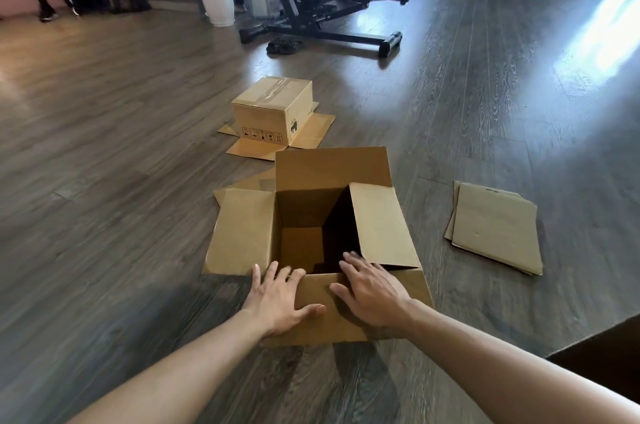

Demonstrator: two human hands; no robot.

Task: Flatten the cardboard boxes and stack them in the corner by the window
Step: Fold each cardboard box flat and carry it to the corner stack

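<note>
Left hand and right hand: laid flat, fingers spread, on open box; nothing gripped. Flattened pile right of it; taped box beyond, unflattened.

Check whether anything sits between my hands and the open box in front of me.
Nothing does: the left hand and right hand already lie flat on the open box's near flap, fingers straight.

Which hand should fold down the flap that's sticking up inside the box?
Probably the right hand. Its fingers already reach over the open box's near edge, right beside the tilted right flap. The left hand rests near the far corner.
</note>
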